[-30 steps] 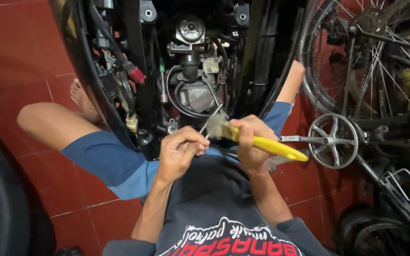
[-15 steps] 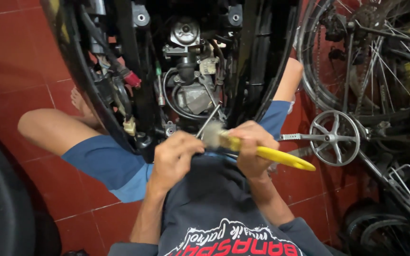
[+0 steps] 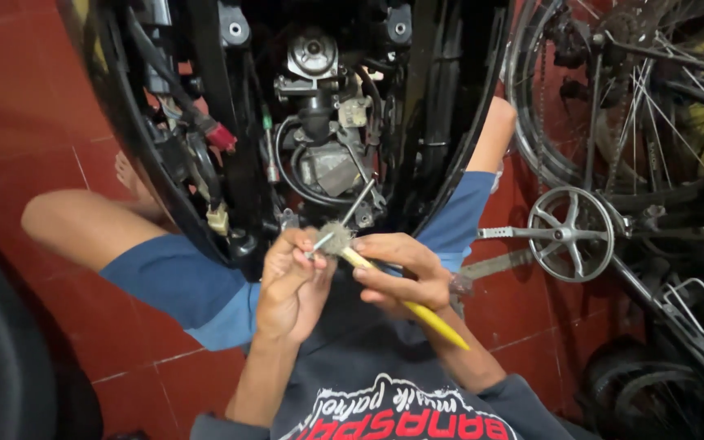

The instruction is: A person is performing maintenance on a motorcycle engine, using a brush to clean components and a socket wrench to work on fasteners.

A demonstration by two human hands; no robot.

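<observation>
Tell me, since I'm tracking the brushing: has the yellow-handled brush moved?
Yes. The yellow-handled brush swung steeper, its tail now lower and farther from the bicycle crank.

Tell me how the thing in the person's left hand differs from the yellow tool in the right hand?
The left hand pinches a thin grey metal rod that slants up toward the engine. The right hand grips a brush with a yellow handle that slants down toward the person's body. The rod is bare and slim; the brush is thicker, with a fuzzy grey head. Both meet between the hands.
</observation>
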